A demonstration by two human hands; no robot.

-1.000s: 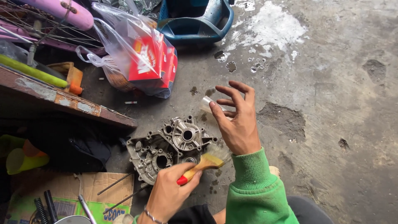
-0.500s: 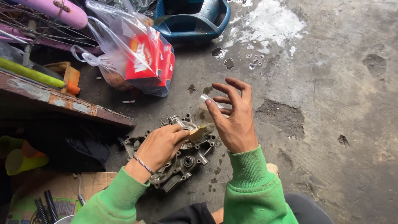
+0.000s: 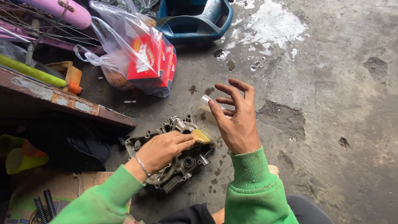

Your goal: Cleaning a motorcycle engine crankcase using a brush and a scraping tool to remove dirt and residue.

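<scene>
Head view, looking straight down at a stained concrete floor (image 3: 331, 103): a person in green sleeves works over a grey metal engine casing (image 3: 178, 159) that lies flat on the ground, its long axis running from lower left to upper right. The left hand (image 3: 163, 149) is closed around a small brush, with only the yellowish brush bristles (image 3: 202, 136) showing past the fingertips; they point to the right and rest on the casing's upper right edge, while the handle is hidden inside the grip. The right hand (image 3: 236, 118) hovers just right of the casing with fingers spread and loosely curled, pinching a small clear plastic tube (image 3: 208, 103) between thumb and fingers; the tube lies roughly left to right, its open end toward the upper left. Dark specks of grime dot the floor near the casing. Beyond it, a clear plastic bag (image 3: 124, 54) holding red boxes (image 3: 151, 56) sits on the floor, with a blue plastic tub (image 3: 195, 20) behind it beside a pale whitish patch. At upper left a pink bicycle frame (image 3: 62, 10) with spokes stands above a rusty metal beam (image 3: 66, 101), and flattened cardboard (image 3: 62, 186) with two black bolts (image 3: 43, 203) lies at lower left
</scene>
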